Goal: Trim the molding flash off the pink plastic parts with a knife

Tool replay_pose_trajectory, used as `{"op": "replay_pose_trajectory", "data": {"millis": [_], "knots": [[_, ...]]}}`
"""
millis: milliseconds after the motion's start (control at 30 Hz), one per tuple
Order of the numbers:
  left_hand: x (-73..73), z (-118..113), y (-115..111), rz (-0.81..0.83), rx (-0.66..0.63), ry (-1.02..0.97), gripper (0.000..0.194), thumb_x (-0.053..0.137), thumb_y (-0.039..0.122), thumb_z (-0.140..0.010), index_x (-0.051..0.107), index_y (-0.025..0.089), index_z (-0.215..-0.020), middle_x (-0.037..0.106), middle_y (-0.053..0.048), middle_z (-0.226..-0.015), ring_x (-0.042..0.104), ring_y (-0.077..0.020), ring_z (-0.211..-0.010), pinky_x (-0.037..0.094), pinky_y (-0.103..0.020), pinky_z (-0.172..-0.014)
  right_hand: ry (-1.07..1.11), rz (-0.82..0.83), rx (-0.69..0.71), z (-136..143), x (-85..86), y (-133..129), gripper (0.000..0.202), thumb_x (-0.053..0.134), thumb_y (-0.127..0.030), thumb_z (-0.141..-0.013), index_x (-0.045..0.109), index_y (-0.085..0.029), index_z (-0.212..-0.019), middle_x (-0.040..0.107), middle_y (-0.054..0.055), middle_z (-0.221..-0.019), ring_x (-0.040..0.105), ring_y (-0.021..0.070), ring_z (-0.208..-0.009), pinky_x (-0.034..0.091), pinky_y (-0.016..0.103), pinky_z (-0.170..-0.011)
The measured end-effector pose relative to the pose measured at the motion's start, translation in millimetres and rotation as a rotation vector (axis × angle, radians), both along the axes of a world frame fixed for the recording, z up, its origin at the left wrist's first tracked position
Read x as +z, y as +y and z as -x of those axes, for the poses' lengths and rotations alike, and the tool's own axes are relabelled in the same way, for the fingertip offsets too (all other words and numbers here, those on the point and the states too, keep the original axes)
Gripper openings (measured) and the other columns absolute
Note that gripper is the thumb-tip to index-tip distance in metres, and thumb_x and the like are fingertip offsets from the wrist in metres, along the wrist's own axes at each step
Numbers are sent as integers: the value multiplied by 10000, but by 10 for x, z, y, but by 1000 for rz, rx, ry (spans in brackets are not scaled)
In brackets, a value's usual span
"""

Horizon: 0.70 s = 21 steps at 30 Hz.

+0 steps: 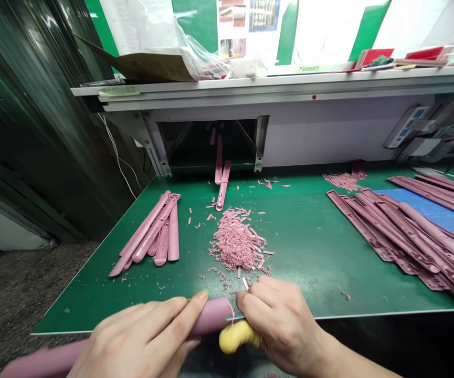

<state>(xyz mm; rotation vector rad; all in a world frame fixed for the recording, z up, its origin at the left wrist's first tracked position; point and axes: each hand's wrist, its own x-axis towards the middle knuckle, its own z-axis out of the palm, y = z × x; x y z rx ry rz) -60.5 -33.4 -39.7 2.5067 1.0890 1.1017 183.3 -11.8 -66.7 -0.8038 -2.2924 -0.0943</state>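
My left hand (144, 336) is wrapped round a long pink plastic part (213, 315), rounded on its outer face, held over the table's front edge. Its other end pokes out to the lower left. In my right hand (277, 315) is a thin trimming blade (245, 284), mostly hidden by the fingers. The blade lies at the right end of the part, where a thin pink shaving curls off. A yellow cover (238, 337) wraps the right thumb, just below that end. Beyond the hands is a pile of pink shavings (236, 241).
Pink parts (151, 231) lie stacked at left, with a bigger stack (403, 236) at right. Two parts (222, 186) lie at an opening under the shelf (274, 86). More scraps (345, 181) sit at the back right of the green table (297, 220). A power strip (405, 126) hangs behind.
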Motion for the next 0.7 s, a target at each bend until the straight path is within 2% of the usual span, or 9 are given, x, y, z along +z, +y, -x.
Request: {"op": "replay_pose_trajectory", "data": {"millis": [100,233,300,400,567,700], "knots": [[-20,-40,-22,-78,-24,195,688,688,148,-740,476,317,-1372,730,-16,-1081,719,-208,-838,582,-230,-727,6,-3,0,23,-21,-6,503,210,-279,-1022,515,-174,-637,445,13,-563,329,147,-514,197,302,-501],[-13,-23,7,-48,-10,198,631,646,190,-778,476,328,-1370,727,-29,-1090,724,-237,-836,600,-268,-681,57,15,-90,50,-11,29,479,329,-480,-993,600,-152,-772,467,2,-576,371,140,-522,204,293,-499],[-20,-13,25,-51,-35,213,621,629,184,-786,473,314,-1373,734,-34,-1070,725,-235,-831,602,-269,-684,64,14,-115,55,0,55,501,340,-525,-977,611,-151,-781,471,2,-572,376,140,-519,199,293,-494],[-56,-25,28,-47,-38,220,606,617,191,-793,469,279,-1374,728,-43,-1081,726,-222,-841,597,-237,-689,39,15,-85,57,0,83,540,260,-464,-1009,586,-162,-702,464,8,-565,366,141,-517,194,297,-496],[-137,-89,-12,20,51,197,611,649,249,-784,466,280,-1366,724,-30,-1103,731,-217,-838,587,-196,-693,38,-1,-99,94,-66,78,506,236,-301,-1017,535,-168,-632,453,19,-562,341,150,-529,195,307,-512],[-145,-146,-29,78,83,186,556,624,270,-815,478,293,-1351,716,-15,-1127,723,-211,-880,582,-193,-713,112,-12,-175,143,-137,67,426,327,-353,-1003,599,-153,-744,478,22,-592,368,153,-546,192,304,-517]]}}
